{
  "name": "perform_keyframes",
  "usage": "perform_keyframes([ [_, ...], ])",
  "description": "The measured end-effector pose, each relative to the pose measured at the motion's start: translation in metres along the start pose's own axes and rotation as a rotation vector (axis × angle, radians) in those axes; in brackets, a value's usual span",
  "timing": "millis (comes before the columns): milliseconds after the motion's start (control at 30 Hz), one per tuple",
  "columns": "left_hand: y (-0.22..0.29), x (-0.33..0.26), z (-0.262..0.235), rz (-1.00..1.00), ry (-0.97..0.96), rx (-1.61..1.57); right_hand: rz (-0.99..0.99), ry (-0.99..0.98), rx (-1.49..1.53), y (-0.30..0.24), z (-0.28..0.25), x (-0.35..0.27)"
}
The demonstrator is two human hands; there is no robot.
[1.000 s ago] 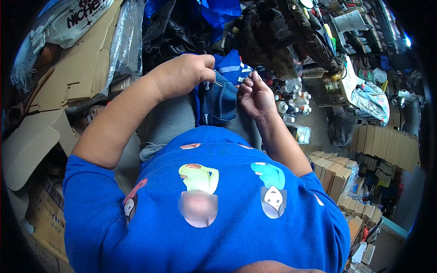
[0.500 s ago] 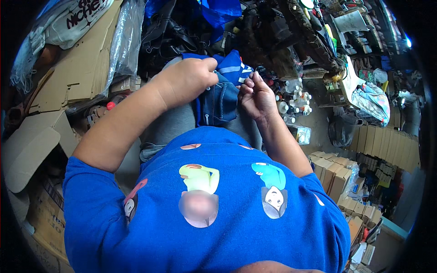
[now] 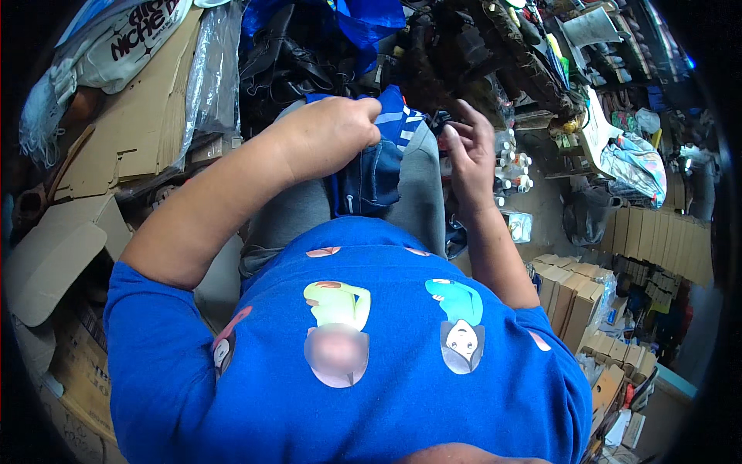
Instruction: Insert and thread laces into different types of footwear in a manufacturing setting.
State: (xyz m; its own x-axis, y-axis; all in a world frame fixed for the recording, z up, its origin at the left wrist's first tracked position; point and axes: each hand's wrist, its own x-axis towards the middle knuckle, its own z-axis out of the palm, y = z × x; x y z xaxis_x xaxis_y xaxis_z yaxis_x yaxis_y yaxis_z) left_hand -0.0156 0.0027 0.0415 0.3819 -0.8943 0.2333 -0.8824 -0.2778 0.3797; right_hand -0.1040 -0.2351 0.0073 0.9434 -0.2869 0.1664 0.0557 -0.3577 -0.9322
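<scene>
A dark blue stitched fabric piece lies over my lap, with pale stitching along it and a small light mark near its lower edge. My left hand is closed at its top edge, its fingertips partly hidden behind the knuckles. Just beyond sits a brighter blue cloth with white stripes. To the right, apart from the fabric, my right hand is raised over my right knee. Its thumb and fingers are spread, and I see nothing between them.
Flattened cardboard and a clear plastic sheet stand at the left. Small white-capped bottles crowd the floor on the right. Stacked cardboard boxes rise at the lower right. Black straps and a blue bag lie ahead.
My right hand has moved right and away from the fabric, its fingers going from pinched to spread. My left hand stays at the fabric, shifted slightly right.
</scene>
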Motion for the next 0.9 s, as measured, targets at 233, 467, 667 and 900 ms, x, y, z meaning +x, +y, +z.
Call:
perform_keyframes([
  [233, -0.002, -0.011, 0.006, -0.112, 0.066, -0.111, 0.337, -0.34, -0.038, -0.026, 0.01, -0.034],
  [467, -0.001, -0.006, 0.005, -0.086, 0.064, -0.111, 0.513, -0.417, 0.149, -0.013, 0.016, -0.031],
  [667, 0.001, -0.004, 0.006, -0.105, 0.038, -0.117, 0.52, -0.4, 0.199, -0.014, 0.016, -0.031],
  [900, 0.001, -0.001, 0.005, -0.106, 0.007, -0.099, 0.527, -0.387, 0.214, -0.018, 0.016, -0.031],
])
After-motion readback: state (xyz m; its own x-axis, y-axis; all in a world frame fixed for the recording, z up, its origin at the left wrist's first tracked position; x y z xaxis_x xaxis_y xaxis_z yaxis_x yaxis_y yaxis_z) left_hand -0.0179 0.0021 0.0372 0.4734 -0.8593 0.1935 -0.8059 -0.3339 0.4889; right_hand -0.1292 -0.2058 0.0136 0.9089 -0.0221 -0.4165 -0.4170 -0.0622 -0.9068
